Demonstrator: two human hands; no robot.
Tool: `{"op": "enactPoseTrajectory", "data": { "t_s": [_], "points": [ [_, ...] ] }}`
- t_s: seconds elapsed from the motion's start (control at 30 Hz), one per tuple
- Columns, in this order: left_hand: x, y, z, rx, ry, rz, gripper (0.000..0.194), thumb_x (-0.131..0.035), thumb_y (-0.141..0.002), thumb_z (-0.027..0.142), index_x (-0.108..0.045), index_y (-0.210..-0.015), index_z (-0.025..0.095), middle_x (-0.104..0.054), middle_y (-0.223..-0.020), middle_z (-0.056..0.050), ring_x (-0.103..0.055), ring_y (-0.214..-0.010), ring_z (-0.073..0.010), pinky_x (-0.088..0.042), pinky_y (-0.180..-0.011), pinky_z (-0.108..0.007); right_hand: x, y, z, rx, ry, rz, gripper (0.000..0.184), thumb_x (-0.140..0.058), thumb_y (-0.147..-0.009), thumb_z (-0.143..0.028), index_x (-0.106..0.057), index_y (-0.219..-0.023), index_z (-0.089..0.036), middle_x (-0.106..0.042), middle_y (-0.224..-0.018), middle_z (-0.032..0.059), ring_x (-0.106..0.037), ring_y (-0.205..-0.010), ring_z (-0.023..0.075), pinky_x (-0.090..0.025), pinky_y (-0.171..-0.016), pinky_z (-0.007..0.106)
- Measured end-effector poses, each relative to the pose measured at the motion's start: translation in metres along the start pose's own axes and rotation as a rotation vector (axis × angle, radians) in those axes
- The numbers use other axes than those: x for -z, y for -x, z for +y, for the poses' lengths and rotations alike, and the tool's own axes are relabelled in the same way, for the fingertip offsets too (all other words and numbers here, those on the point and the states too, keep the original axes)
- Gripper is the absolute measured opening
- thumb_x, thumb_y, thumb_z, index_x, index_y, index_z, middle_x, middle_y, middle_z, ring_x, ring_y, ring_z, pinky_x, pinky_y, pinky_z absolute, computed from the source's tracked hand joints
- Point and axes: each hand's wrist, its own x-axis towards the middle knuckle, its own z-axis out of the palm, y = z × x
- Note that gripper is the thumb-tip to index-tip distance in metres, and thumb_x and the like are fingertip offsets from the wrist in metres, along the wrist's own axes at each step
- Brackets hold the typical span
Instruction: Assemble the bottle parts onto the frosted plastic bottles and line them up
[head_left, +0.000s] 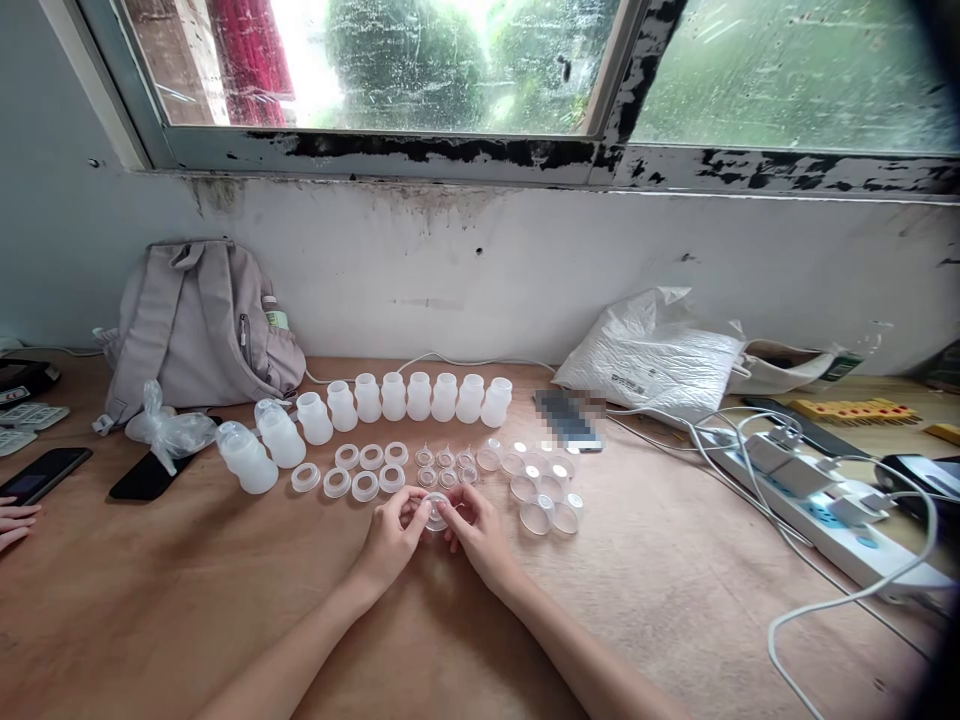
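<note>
Two hands meet over the desk (675, 600): the left hand (390, 540) and right hand (480, 535) both pinch a small clear nipple (436, 512) between their fingers, just above the wood. Beyond it lie rows of rings (360, 470), more nipples (446, 465) and clear caps (540, 490), with a line of white bottles (420, 397) behind them. A grey backpack (199, 325) leans on the wall at left, near two phones (45, 473). A white bag (652, 355) and a power strip (817, 510) sit at right. Another person's hand (13, 522) rests at the left edge.
</note>
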Motion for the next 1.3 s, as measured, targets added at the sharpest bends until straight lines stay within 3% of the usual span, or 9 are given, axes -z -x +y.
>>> {"op": "enactPoseTrajectory", "data": {
  "t_s": [0.1,0.27,0.43,0.63,0.73,0.87,1.0,1.2,1.3],
  "points": [
    [-0.002,0.001,-0.001,-0.016,-0.068,0.028,0.016,-0.047,-0.079,0.038,-0.049,-0.080,0.022,-0.063,-0.070,-0.002,-0.062,-0.063,-0.0171,-0.050,-0.054,-0.026,-0.002,0.000,-0.002,-0.048,-0.102,-0.032,0.020,-0.055,-0.076,-0.037,-0.048,-0.071,-0.018,-0.048,-0.054,-0.0051,-0.047,-0.042,0.0088,-0.039,-0.036,0.019],
    [-0.004,0.003,0.002,-0.032,-0.138,0.051,0.012,-0.045,-0.080,0.032,-0.043,-0.076,0.021,-0.057,-0.058,0.003,-0.058,-0.053,-0.0145,-0.045,-0.052,-0.024,-0.007,0.000,-0.002,-0.099,-0.254,-0.024,0.019,-0.057,-0.073,-0.035,-0.051,-0.073,-0.017,-0.052,-0.069,-0.0023,-0.047,-0.045,0.0072,-0.037,-0.036,0.018],
    [-0.008,0.004,0.001,-0.033,-0.202,0.058,0.008,-0.043,-0.079,0.026,-0.039,-0.074,0.021,-0.051,-0.053,0.006,-0.053,-0.048,-0.0115,-0.040,-0.049,-0.021,-0.010,0.002,0.001,-0.112,-0.238,0.013,0.017,-0.056,-0.073,-0.032,-0.048,-0.069,-0.017,-0.048,-0.064,-0.0047,-0.039,-0.039,0.0040,-0.029,-0.034,0.017],
    [-0.010,0.004,-0.003,-0.019,-0.252,0.064,0.010,-0.044,-0.077,0.024,-0.038,-0.071,0.021,-0.046,-0.051,0.007,-0.050,-0.046,-0.0102,-0.038,-0.047,-0.020,-0.012,0.004,0.000,-0.092,-0.220,0.040,0.016,-0.060,-0.069,-0.029,-0.049,-0.066,-0.018,-0.048,-0.064,-0.0035,-0.045,-0.055,0.0089,-0.034,-0.042,0.017],
    [-0.008,0.003,-0.004,-0.016,-0.244,0.082,0.010,-0.045,-0.078,0.026,-0.039,-0.072,0.021,-0.047,-0.051,0.007,-0.051,-0.046,-0.0105,-0.039,-0.047,-0.020,-0.013,0.003,0.001,-0.094,-0.223,0.033,0.019,-0.059,-0.071,-0.034,-0.050,-0.068,-0.018,-0.050,-0.064,-0.0034,-0.044,-0.049,0.0077,-0.034,-0.040,0.018],
    [-0.006,0.001,-0.001,-0.022,-0.165,0.097,0.013,-0.045,-0.080,0.032,-0.046,-0.081,0.020,-0.058,-0.063,0.002,-0.058,-0.056,-0.0129,-0.045,-0.053,-0.022,-0.013,-0.001,0.003,-0.089,-0.252,0.042,0.022,-0.060,-0.070,-0.037,-0.052,-0.073,-0.017,-0.055,-0.071,-0.0010,-0.047,-0.046,0.0077,-0.040,-0.042,0.021],
    [-0.006,0.001,0.001,-0.045,-0.107,0.015,0.021,-0.046,-0.081,0.031,-0.049,-0.097,0.019,-0.064,-0.083,-0.003,-0.063,-0.065,-0.0141,-0.049,-0.058,-0.023,-0.010,-0.003,0.002,-0.063,-0.295,0.061,0.020,-0.060,-0.069,-0.033,-0.049,-0.076,-0.018,-0.056,-0.070,-0.0005,-0.053,-0.052,0.0113,-0.047,-0.051,0.026],
    [-0.005,0.003,-0.002,-0.163,-0.217,-0.043,0.023,-0.044,-0.081,0.023,-0.053,-0.102,0.018,-0.062,-0.093,-0.006,-0.061,-0.074,-0.0145,-0.049,-0.066,-0.024,-0.007,-0.005,0.006,-0.097,-0.150,0.074,0.016,-0.054,-0.069,-0.027,-0.039,-0.069,-0.021,-0.048,-0.056,-0.0063,-0.044,-0.037,0.0082,-0.036,-0.034,0.020],
    [-0.003,0.005,-0.001,-0.199,-0.246,-0.054,0.023,-0.044,-0.081,0.020,-0.053,-0.102,0.018,-0.062,-0.094,-0.006,-0.060,-0.073,-0.0136,-0.049,-0.064,-0.022,-0.006,-0.005,0.008,-0.073,-0.025,0.095,0.012,-0.050,-0.069,-0.022,-0.039,-0.068,-0.021,-0.043,-0.053,-0.0077,-0.040,-0.038,0.0075,-0.030,-0.034,0.019]
  ]
}}
